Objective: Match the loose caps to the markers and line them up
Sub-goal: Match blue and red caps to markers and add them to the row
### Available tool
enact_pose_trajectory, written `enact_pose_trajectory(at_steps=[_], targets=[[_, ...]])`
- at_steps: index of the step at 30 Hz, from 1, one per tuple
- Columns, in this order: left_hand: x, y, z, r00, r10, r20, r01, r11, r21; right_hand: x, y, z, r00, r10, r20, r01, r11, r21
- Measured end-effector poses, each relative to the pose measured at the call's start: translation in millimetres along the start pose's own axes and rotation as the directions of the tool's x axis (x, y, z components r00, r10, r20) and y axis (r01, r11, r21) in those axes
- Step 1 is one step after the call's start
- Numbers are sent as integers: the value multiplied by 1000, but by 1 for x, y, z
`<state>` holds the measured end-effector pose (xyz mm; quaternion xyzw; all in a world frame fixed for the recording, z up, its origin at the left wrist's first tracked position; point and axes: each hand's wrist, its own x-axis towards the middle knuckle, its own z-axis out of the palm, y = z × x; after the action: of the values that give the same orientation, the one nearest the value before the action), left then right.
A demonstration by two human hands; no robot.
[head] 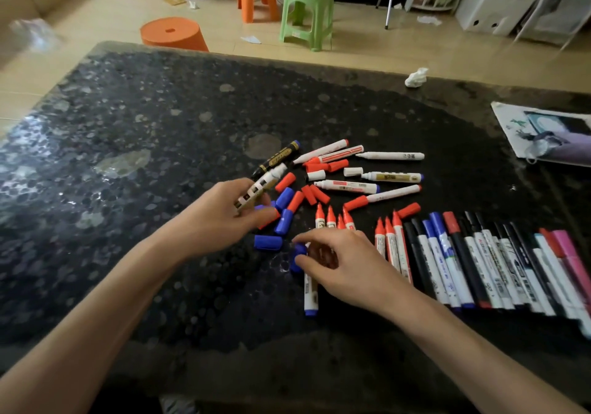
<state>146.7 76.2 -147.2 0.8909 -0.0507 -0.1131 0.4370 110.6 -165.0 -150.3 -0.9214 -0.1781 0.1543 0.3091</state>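
Gripping a white marker [259, 188] mid-frame, that's the left hand [220, 218], right beside the loose caps [289, 200].

Reply: and the right hand [339, 263]?

OP: pinching a blue cap [299, 253] lower centre. And the lined-up markers [479, 263] lie side by side lower right on the worktop [128, 157].

Just two bare hands here, the left hand [220, 218] and right hand [345, 263], both with slim fingers. The left forearm [105, 311] and right forearm [463, 333] are bare too, right to the frame edge.
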Motion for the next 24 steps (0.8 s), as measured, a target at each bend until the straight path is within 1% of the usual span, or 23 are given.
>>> enact_pose_trajectory(at_steps=[2, 5, 7, 8, 9, 10, 11, 13, 15, 17, 18, 20, 24], targets=[[-2, 0, 2, 999, -7, 34, 1, 981, 192, 1, 1, 4, 996, -24, -82, 19, 998, -64], [-4, 1, 9, 992, -94, 80, 48, 892, 450, 2, 4, 4, 984, -21, -175, 11, 998, -57], [-4, 1, 14, 989, -135, 65, 78, 835, 545, 1, 5, 2, 981, -14, -193, 6, 999, -42], [-3, 2, 15, 989, -138, 57, 82, 824, 561, 1, 6, 1, 980, -12, -200, 5, 999, -34], [-3, 3, 14, 989, -137, 56, 84, 831, 550, -1, 5, 1, 978, -7, -207, 4, 1000, -17], [-3, 4, 13, 989, -135, 59, 88, 865, 495, -2, 5, 0, 977, 1, -213, 2, 1000, 13], [-3, 5, 12, 990, -123, 72, 84, 912, 402, -2, 5, 0, 976, 21, -217, -6, 998, 70], [-6, 10, 11, 992, -61, 107, 37, 976, 216, -1, 3, -3, 978, 78, -194, -27, 967, 254], [-9, 19, 14, 992, 5, 129, -18, 995, 99, -1, 2, -4, 987, 95, -126, -38, 917, 397], [-12, 24, 18, 990, 55, 127, -61, 997, 43, -1, 1, -1, 993, 77, -94, -29, 903, 429], [-13, 25, 20, 990, 68, 126, -72, 997, 26, -1, 1, -1, 993, 68, -101, -18, 902, 431], [-13, 25, 21, 986, 95, 133, -96, 995, -2, -1, 2, -5, 985, 71, -155, 8, 889, 458], [-13, 25, 20, 976, 172, 137, -162, 983, -81, -5, 12, -34, 932, 162, -324, 54, 822, 567]])
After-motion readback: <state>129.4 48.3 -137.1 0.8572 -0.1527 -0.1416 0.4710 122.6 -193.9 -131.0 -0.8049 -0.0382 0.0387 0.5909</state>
